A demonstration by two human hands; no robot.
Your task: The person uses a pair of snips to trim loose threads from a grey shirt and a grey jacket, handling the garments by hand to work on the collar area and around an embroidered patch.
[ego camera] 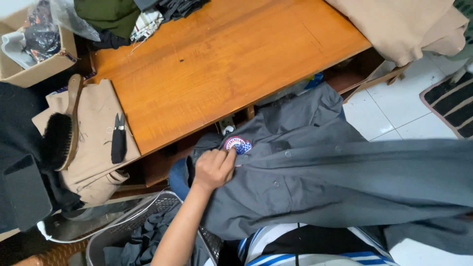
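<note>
The fingers (227, 158) of the left hand (213, 169) are curled and clenched on a fold of the grey shirt (315, 172), pinching the cloth just below its round patch (238, 145), which touches the fingertips. The shirt spreads away from the fingers across the person's lap, its button placket running off past them, and its upper edge lies against the front of the desk (221, 64). The right hand is out of sight, so I cannot tell how its fingers stand.

Beyond the wrist, well apart from the fingers, a folded tan cloth (96, 123) carries small black snips (118, 139) and a brush (61, 138). Below the forearm stands a wire basket (130, 224) with dark clothes in it. A cardboard box (37, 64) sits at the far corner.
</note>
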